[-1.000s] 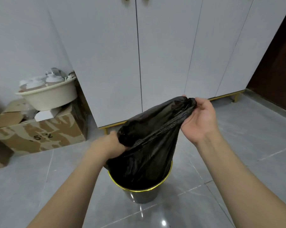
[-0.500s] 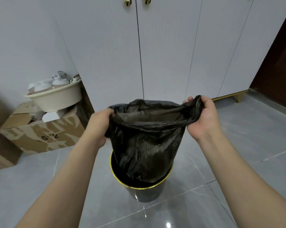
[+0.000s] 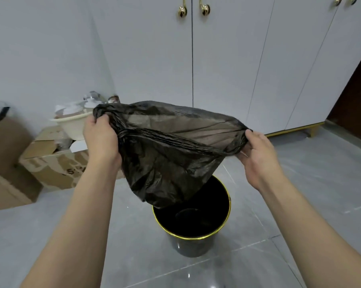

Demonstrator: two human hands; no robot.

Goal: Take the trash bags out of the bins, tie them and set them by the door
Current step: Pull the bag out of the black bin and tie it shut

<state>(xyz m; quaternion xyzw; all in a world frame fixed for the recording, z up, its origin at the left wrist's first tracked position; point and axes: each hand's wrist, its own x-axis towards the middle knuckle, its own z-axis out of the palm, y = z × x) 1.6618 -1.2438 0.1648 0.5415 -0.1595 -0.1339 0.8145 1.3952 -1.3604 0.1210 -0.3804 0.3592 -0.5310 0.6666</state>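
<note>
trash bag (image 3: 167, 163) lifted clear, hanging just above the bin (image 3: 225, 223) | left hand (image 3: 100, 140) clutches bunched rim, right hand (image 3: 256, 156) pinches opposite rim | mouth stretched left-to-right between them | tying likely needs hands brought together

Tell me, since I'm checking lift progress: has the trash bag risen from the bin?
Yes: the trash bag rose; its bottom now hangs above the bin rim.

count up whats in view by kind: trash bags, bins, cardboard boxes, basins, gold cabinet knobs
trash bags: 1
bins: 1
cardboard boxes: 2
basins: 1
gold cabinet knobs: 4
total: 9
</note>
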